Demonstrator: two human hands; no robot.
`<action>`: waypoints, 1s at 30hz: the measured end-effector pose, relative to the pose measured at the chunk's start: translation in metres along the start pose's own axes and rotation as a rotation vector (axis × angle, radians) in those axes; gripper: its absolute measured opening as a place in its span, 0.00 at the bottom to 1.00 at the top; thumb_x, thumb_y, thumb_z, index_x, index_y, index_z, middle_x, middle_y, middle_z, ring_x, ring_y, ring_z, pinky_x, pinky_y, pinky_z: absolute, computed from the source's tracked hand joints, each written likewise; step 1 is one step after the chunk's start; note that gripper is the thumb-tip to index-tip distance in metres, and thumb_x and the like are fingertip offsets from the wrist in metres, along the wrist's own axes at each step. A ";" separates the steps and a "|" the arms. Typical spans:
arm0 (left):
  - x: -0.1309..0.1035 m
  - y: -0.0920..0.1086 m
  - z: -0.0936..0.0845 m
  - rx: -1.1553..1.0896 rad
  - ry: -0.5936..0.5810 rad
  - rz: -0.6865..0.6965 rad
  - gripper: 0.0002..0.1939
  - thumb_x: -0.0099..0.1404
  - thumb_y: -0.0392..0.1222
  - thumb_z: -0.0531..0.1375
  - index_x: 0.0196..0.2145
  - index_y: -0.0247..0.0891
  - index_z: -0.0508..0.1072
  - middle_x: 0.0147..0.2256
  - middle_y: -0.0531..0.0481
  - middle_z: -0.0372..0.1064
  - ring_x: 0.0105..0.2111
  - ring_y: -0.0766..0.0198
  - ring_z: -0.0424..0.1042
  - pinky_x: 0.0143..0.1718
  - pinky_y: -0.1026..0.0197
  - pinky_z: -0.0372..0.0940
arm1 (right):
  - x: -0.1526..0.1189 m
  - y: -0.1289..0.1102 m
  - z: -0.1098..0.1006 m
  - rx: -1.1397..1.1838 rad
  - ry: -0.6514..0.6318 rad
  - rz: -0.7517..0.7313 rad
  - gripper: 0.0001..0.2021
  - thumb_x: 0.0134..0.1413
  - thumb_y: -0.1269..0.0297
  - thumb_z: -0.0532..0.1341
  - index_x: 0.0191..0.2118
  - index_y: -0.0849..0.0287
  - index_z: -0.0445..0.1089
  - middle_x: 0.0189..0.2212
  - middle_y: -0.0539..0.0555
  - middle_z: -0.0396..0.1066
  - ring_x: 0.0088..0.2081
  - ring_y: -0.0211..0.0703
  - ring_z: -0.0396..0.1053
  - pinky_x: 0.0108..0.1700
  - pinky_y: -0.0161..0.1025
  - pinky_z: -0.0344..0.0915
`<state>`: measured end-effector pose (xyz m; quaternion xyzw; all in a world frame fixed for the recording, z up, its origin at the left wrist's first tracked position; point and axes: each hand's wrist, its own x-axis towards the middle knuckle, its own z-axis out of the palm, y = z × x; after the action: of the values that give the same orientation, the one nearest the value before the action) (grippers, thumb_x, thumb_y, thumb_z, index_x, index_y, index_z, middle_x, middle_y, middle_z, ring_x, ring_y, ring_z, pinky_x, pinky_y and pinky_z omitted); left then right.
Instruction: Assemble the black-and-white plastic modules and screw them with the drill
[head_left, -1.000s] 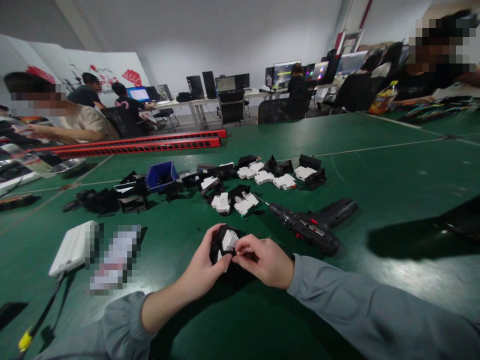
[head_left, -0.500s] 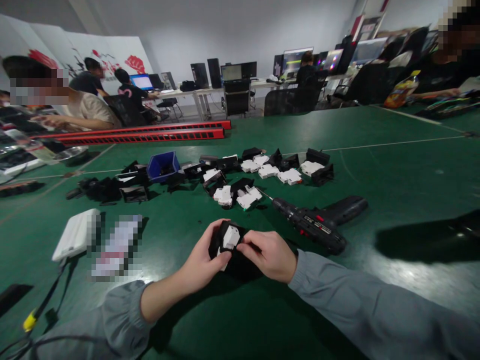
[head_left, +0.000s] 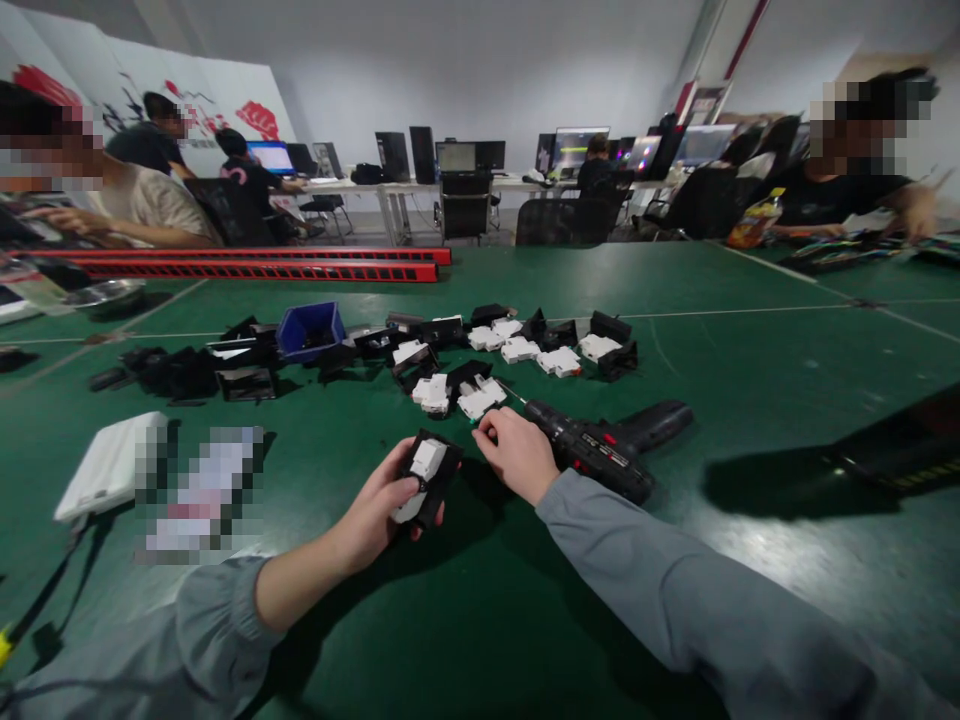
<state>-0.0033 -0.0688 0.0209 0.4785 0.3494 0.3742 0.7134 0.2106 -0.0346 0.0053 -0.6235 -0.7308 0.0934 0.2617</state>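
My left hand (head_left: 379, 510) is wrapped round a black housing (head_left: 442, 478) with a white module (head_left: 427, 460) set in it, the thumb lying on the white part. To its right, my right hand (head_left: 517, 450) is apart from the housing, its fingers drawn together near a small green tip at the edge of a white module (head_left: 481, 398). Whether anything is between those fingers is too small to tell. Just right of that hand lies a black power drill (head_left: 592, 450), its thin bit pointing at the modules.
Beyond my hands lie more white modules (head_left: 559, 361), black housings (head_left: 247, 383) and a blue bin (head_left: 309, 335). At left are a white device (head_left: 112, 465) with a cable and a phone-like object (head_left: 206, 490). Red rails (head_left: 300, 268) lie farther back. People sit around.
My right hand has left the held housing and moved forward to the loose modules. My left hand has tilted the housing and shifted it slightly left. The view has shifted a little.
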 end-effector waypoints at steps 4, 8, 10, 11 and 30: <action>0.002 0.003 0.002 0.015 0.033 -0.020 0.31 0.59 0.47 0.59 0.58 0.39 0.55 0.35 0.44 0.72 0.29 0.58 0.74 0.19 0.66 0.65 | -0.001 0.002 -0.002 0.323 0.018 -0.078 0.08 0.61 0.62 0.58 0.34 0.58 0.72 0.33 0.52 0.70 0.33 0.39 0.67 0.36 0.36 0.62; 0.003 0.002 0.002 0.054 0.020 -0.034 0.31 0.60 0.47 0.60 0.58 0.39 0.56 0.35 0.45 0.71 0.30 0.58 0.75 0.19 0.65 0.65 | 0.000 -0.013 -0.015 0.800 0.093 -0.068 0.10 0.60 0.58 0.59 0.37 0.59 0.73 0.34 0.53 0.70 0.36 0.40 0.68 0.40 0.39 0.66; 0.004 -0.001 -0.001 0.093 0.001 -0.048 0.32 0.59 0.48 0.60 0.59 0.40 0.57 0.37 0.45 0.70 0.30 0.58 0.74 0.19 0.65 0.65 | -0.002 -0.029 -0.024 0.911 0.093 -0.101 0.09 0.59 0.58 0.61 0.36 0.57 0.74 0.37 0.53 0.68 0.40 0.41 0.68 0.44 0.40 0.67; 0.005 -0.002 -0.002 0.116 -0.001 -0.049 0.32 0.59 0.48 0.61 0.59 0.40 0.57 0.38 0.45 0.70 0.30 0.59 0.74 0.20 0.64 0.66 | -0.004 -0.037 -0.029 0.932 0.068 -0.132 0.08 0.58 0.58 0.62 0.35 0.57 0.74 0.40 0.53 0.66 0.43 0.42 0.67 0.46 0.41 0.66; 0.005 0.002 -0.003 0.484 -0.007 0.169 0.26 0.59 0.42 0.60 0.55 0.40 0.65 0.49 0.44 0.68 0.49 0.53 0.68 0.49 0.51 0.66 | -0.022 -0.055 -0.034 0.719 -0.153 -0.298 0.03 0.56 0.64 0.64 0.35 0.52 0.76 0.49 0.53 0.63 0.55 0.46 0.60 0.59 0.49 0.59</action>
<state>-0.0036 -0.0625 0.0211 0.6641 0.3852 0.3362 0.5455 0.1821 -0.0731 0.0536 -0.3702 -0.7514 0.3505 0.4190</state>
